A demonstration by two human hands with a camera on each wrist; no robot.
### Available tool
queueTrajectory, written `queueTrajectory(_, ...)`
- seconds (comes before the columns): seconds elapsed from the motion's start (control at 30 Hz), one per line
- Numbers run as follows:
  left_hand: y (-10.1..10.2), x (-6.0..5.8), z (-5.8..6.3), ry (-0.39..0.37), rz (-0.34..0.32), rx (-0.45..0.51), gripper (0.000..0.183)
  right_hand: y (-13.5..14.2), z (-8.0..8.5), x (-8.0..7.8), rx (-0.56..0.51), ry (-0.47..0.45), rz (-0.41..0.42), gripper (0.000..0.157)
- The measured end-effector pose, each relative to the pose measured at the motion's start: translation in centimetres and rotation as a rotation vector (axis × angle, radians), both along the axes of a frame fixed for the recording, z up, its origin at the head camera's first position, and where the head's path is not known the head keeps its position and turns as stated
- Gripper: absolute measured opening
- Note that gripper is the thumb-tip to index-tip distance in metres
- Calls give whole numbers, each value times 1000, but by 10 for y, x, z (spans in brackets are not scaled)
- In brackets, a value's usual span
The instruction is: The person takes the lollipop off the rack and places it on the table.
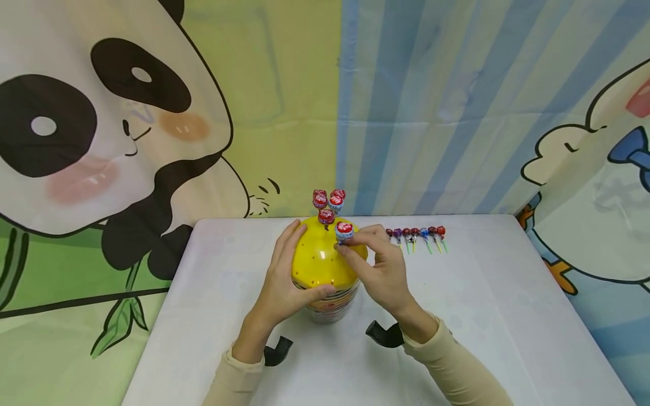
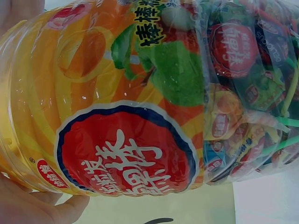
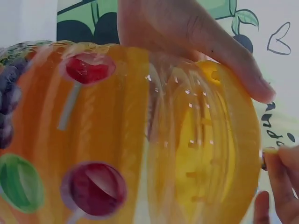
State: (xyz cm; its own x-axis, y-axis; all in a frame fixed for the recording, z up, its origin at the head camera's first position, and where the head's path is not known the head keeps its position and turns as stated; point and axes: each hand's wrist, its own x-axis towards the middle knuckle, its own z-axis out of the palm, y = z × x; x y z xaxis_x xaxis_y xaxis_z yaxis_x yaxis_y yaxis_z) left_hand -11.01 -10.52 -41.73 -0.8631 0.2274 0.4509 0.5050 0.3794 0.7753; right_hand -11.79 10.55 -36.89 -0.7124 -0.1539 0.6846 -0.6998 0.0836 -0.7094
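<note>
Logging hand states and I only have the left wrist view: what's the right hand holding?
Observer: The right hand pinches a wrapped lollipop just below its head, at the top of the yellow lid on the plastic jar.

Operator: Can't see that lid's top. Any other lollipops standing in it?

Observer: Yes, five visible standing lollipops, clustered toward its far side.

Operator: Any lying loose outside the jar?

Observer: Yes, a row of wrapped lollipops lies on the white table, to the right of the jar and beyond the right hand.
</note>
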Motion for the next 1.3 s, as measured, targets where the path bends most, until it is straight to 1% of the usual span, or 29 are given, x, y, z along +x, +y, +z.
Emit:
queueTrajectory(0.1, 1, 0, 0, -5, -1, 2, 107, 5, 0, -1, -63, 32, -40, 22)
queueTrajectory(0.17, 1, 0, 0, -5, 1, 1, 107, 12, -2, -3, -66, 30, -76, 23)
queueTrajectory(0.3, 1, 0, 1, -3, 6, 4, 108, 27, -8, -7, -8, -8, -155, 25)
queueTrajectory(0.4, 0, 0, 1, 2, 9, 6, 109, 39, -13, -9, 32, -18, -204, 26)
queueTrajectory(0.53, 0, 0, 1, 0, 6, 9, 109, 52, -8, -4, 76, -38, -243, 22)
queueTrajectory(0.63, 0, 0, 0, -5, 5, 10, 109, 64, -7, -3, 118, -83, -272, 17)
queueTrajectory(0.67, 0, 0, 0, -6, 5, 9, 108, 69, -11, -5, 131, -101, -281, 17)
queueTrajectory(0.73, 0, 0, 0, -3, 6, 5, 108, 84, -27, -13, 146, -153, -296, 16)
queueTrajectory(0.9, 0, 0, 1, -3, 8, 5, 108, 119, -76, -36, 210, -314, -356, 15)
queueTrajectory(1.07, 0, 0, 1, -4, 7, 10, 108, 136, -101, -44, 315, -483, -424, 22)
queueTrajectory(1.17, 0, -1, 1, -2, 4, 11, 108, 141, -115, -49, 362, -567, -445, 24)
queueTrajectory(1.3, 0, -1, 0, 0, 2, 12, 108, 148, -134, -57, 417, -653, -450, 22)
